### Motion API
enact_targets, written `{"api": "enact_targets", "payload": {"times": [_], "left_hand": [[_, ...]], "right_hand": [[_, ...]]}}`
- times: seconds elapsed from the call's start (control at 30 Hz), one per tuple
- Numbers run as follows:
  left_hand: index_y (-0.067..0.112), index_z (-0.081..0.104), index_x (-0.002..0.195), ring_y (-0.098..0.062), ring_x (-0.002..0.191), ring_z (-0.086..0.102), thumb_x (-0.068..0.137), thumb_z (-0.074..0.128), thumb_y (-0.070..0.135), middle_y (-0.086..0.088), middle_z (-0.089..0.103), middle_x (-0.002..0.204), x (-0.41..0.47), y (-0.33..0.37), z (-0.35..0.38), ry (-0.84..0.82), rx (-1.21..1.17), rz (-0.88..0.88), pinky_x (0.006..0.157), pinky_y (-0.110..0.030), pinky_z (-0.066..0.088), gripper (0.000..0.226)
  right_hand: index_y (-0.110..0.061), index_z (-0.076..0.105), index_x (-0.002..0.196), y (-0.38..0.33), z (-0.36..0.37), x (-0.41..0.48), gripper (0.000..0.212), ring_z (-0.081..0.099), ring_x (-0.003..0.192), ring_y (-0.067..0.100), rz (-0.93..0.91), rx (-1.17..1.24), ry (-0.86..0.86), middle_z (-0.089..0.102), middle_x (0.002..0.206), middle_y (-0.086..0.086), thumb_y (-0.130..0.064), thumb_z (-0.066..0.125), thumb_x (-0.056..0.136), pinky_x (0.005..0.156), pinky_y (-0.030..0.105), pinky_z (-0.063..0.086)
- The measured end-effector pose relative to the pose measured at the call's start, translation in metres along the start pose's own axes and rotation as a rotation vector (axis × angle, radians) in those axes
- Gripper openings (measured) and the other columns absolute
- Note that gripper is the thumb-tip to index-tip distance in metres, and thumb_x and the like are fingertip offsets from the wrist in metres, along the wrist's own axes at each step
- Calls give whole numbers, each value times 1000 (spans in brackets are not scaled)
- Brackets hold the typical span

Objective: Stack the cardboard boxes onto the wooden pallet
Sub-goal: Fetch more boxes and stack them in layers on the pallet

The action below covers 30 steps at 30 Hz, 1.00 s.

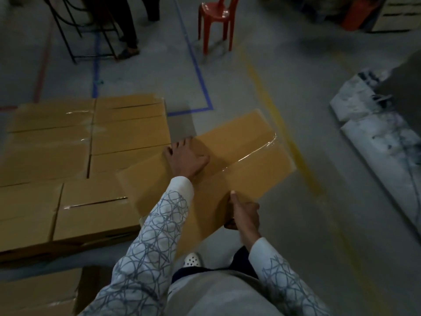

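Note:
I carry a taped brown cardboard box (239,160) at an angle, its left end overlapping the right edge of the stack. My left hand (185,158) presses flat on the box's top near its far left edge. My right hand (245,214) grips the box's near edge, thumb on top. Several sealed cardboard boxes (86,151) lie packed side by side in a flat layer to the left. The wooden pallet (41,254) shows only as a dark strip under their near edge.
More cardboard boxes (38,293) sit at the bottom left. A red plastic chair (216,21) stands ahead, and a person's legs (129,30) stand by a metal frame at the upper left. White sacks (373,124) lie on the right. Blue and yellow tape lines mark the floor.

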<state>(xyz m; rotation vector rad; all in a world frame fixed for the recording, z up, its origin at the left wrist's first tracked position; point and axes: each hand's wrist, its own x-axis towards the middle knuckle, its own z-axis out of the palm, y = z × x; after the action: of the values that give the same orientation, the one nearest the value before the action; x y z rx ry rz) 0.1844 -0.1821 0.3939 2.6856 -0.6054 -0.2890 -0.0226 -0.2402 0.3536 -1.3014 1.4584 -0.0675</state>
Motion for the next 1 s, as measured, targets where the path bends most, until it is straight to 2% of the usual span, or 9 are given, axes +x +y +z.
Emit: {"api": "enact_targets", "payload": {"times": [0.1, 0.2, 0.3, 0.4, 0.47, 0.53, 0.6, 0.87, 1.0], "left_hand": [[23, 41, 148, -28, 136, 39, 73, 60, 57, -3, 49, 147, 53, 15, 9, -14, -7, -74, 114, -50, 19, 84], [23, 40, 149, -28, 135, 38, 65, 48, 61, -3, 49, 147, 109, 26, 19, -5, -16, -197, 112, -49, 20, 92], [20, 39, 149, -29, 136, 38, 75, 55, 61, -4, 48, 148, 163, 37, 21, 43, -24, -333, 111, -49, 21, 86], [19, 39, 149, -30, 137, 38, 79, 58, 58, -6, 48, 148, 203, 47, 4, 111, -33, -451, 111, -50, 22, 82], [19, 41, 147, -30, 134, 40, 77, 55, 59, -5, 49, 146, 226, 46, -17, 189, -2, -522, 109, -51, 25, 82], [20, 43, 145, -30, 132, 41, 76, 54, 59, -3, 50, 145, 246, 39, -43, 266, -2, -623, 109, -51, 25, 80], [21, 44, 143, -29, 132, 41, 76, 56, 59, -2, 51, 143, 265, 28, -67, 332, -15, -727, 108, -52, 24, 78], [23, 46, 144, -32, 135, 40, 77, 64, 61, -3, 48, 147, 314, -45, -104, 539, -283, -1087, 112, -55, 22, 79], [25, 46, 145, -33, 137, 38, 75, 68, 58, -1, 49, 147, 328, -76, -98, 656, -548, -1209, 114, -57, 19, 81]], "right_hand": [[-12, 43, 134, -44, 2, 51, 80, 66, 96, 31, -10, -94, -6, 64, 123, 11, -72, 66, 86, 56, 34, 60], [-7, 43, 138, -97, 9, 112, 83, 67, 104, 34, -76, -220, -46, 65, 128, 14, -71, 63, 89, 63, 29, 50], [-6, 44, 137, -162, 12, 167, 81, 67, 98, 32, -182, -322, -123, 66, 128, 13, -70, 61, 90, 48, 22, 43], [-6, 45, 140, -230, 23, 207, 77, 65, 108, 37, -257, -425, -177, 62, 134, 17, -66, 60, 94, 43, 21, 36], [-6, 45, 141, -270, 45, 224, 78, 63, 113, 39, -325, -475, -223, 61, 135, 18, -66, 61, 93, 49, 26, 48], [-7, 47, 139, -304, 74, 232, 77, 63, 114, 40, -378, -516, -292, 62, 133, 18, -66, 61, 93, 74, 39, 59], [-8, 51, 135, -336, 106, 239, 75, 64, 112, 38, -455, -543, -345, 65, 129, 17, -69, 60, 91, 94, 46, 56], [-17, 63, 129, -439, 248, 262, 64, 64, 110, 30, -734, -579, -500, 67, 127, 9, -65, 69, 86, 84, 36, 41], [-11, 45, 151, -483, 324, 261, 88, 44, 137, 39, -826, -708, -549, 43, 152, 17, -64, 71, 86, 103, 47, 42]]}}
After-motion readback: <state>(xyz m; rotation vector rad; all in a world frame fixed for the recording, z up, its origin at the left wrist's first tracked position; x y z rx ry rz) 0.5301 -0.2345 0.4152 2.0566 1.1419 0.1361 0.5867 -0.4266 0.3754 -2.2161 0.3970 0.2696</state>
